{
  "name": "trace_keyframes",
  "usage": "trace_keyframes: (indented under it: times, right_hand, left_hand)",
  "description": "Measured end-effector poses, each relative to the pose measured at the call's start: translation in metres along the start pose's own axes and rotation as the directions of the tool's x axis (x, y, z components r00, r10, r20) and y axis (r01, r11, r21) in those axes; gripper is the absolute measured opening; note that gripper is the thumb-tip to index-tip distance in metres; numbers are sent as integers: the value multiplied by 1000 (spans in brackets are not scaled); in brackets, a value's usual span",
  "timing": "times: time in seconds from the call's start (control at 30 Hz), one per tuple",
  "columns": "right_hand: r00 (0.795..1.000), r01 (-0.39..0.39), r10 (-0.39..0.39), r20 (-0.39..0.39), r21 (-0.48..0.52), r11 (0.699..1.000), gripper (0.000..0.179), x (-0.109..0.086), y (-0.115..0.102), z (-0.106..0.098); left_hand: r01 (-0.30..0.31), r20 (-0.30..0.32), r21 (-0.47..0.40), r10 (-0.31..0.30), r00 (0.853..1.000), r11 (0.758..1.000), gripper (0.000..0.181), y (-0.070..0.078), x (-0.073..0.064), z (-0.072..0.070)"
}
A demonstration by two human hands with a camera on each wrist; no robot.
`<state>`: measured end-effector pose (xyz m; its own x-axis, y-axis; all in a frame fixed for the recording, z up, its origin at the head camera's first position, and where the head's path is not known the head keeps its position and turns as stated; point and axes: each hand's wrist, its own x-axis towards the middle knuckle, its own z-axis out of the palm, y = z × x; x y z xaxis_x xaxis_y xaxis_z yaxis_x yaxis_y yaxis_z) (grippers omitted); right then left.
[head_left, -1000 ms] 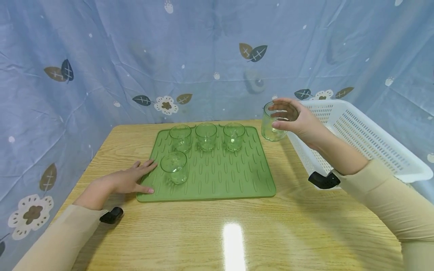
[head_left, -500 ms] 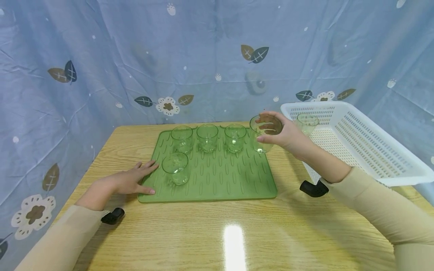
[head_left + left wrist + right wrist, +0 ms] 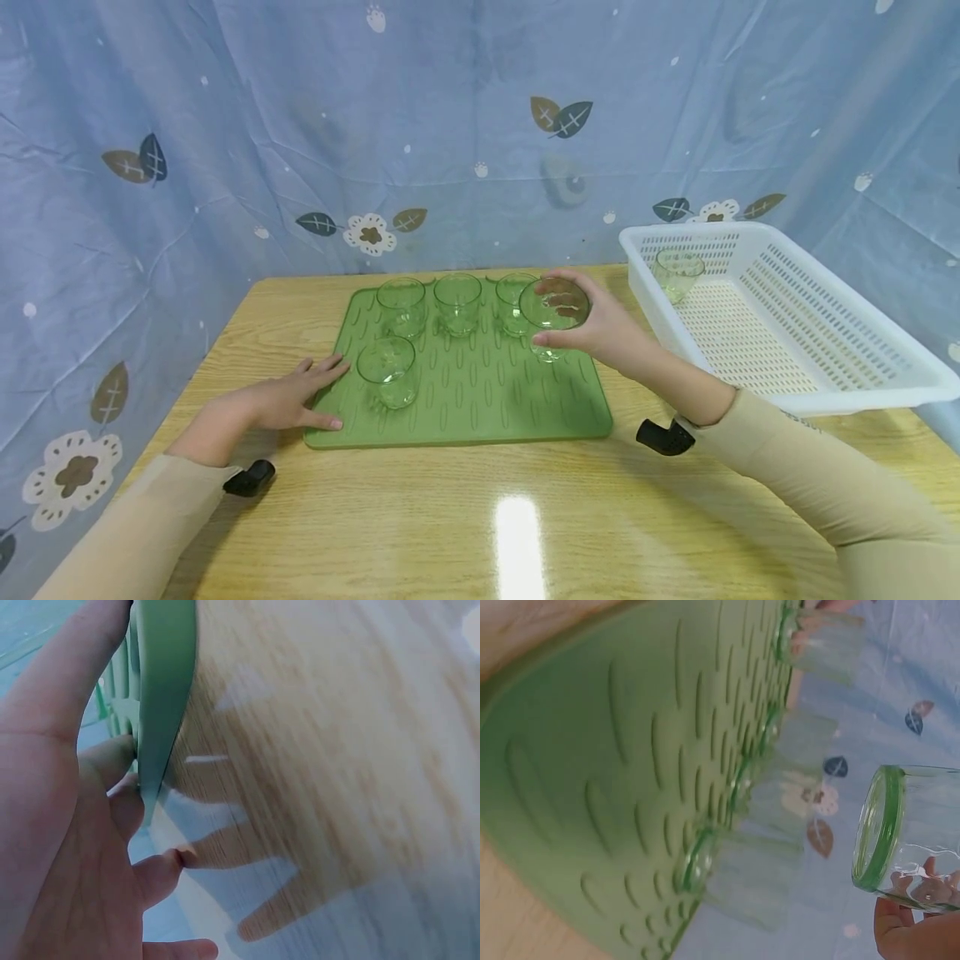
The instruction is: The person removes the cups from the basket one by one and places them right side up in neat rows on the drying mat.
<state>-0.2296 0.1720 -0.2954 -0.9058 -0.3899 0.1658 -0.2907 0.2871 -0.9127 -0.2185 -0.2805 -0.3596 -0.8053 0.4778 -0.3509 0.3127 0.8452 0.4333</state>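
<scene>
My right hand (image 3: 600,325) grips a clear drinking glass (image 3: 542,317) upright by its side, above the back right of a ridged green drying mat (image 3: 480,400). Seen from the right wrist, the thick base of that glass (image 3: 881,829) is apart from the mat, with fingers (image 3: 900,934) around its wall. Three similar glasses form the mat's back row: one left (image 3: 401,310), one middle (image 3: 457,307), and one right (image 3: 508,304), partly behind the held glass. Another glass (image 3: 388,375) stands in front at left. My left hand (image 3: 281,398) lies spread at the mat's left edge, holding nothing.
At right on the wooden table (image 3: 390,517) stands a white perforated plastic basket (image 3: 862,402), with one more glass (image 3: 677,279) in its back left corner. A blue patterned curtain (image 3: 465,150) hangs directly behind the table.
My right hand has carried the glass from beside the basket's back left corner leftward and nearer, over the mat. The left hand has stayed in place.
</scene>
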Motion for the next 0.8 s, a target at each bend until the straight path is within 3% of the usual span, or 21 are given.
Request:
trace_keyframes:
  times: [0.33,0.8]
  right_hand:
    - [998,-18,11,60,111,994,81,8,8,29]
    - [990,-70,53,129,134,989,86,24,25,81]
  left_hand:
    - [-11,3,-18,11,1000,1000,103,-2,1,0]
    - [-12,-11,5,12,1000,1000,103,-1,1,0]
